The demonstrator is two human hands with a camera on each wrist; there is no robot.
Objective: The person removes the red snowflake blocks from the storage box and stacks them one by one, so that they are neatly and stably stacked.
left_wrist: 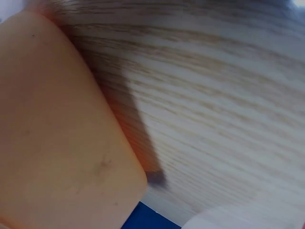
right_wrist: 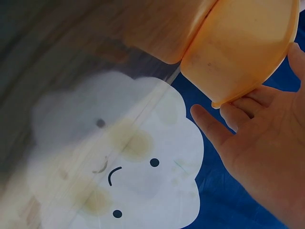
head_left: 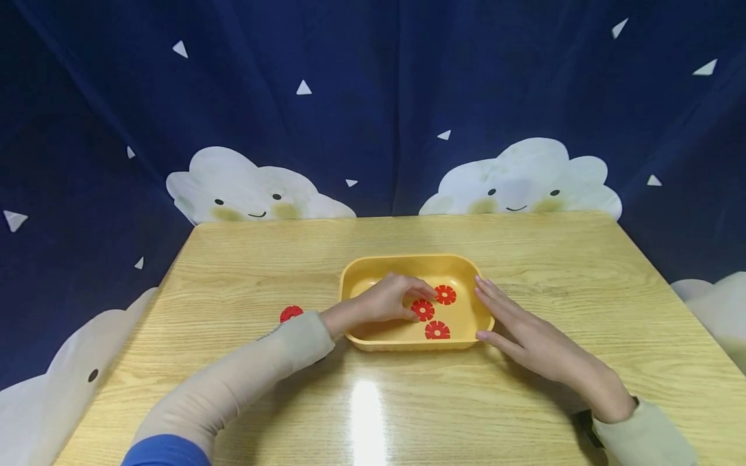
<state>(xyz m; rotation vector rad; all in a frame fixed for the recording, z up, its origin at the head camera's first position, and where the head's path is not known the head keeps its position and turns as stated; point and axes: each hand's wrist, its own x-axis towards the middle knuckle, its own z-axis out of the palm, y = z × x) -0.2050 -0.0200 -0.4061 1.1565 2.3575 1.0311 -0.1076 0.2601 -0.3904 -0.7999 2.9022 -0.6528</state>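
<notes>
1. Left hand (head_left: 389, 299): reached inside yellow tray (head_left: 408, 345), thumb and fingers bent in a C around middle red notched disc (head_left: 429, 310). Can't tell if it's pinching or only straddling; left wrist view misses the fingertips. Curve looks suited to an edge grip, since the disc is flat.
2. Right hand (head_left: 527, 338): fingers extended, thumb spread, touching tray's right end. Probably bracing it so it won't slide.
3. Far red disc (head_left: 445, 288) and near red disc (head_left: 437, 325): in tray, right half, walls containing them.
4. Outer red disc (head_left: 291, 312): on wooden table (head_left: 262, 252), left of tray, partly behind left sleeve (head_left: 303, 340).
</notes>
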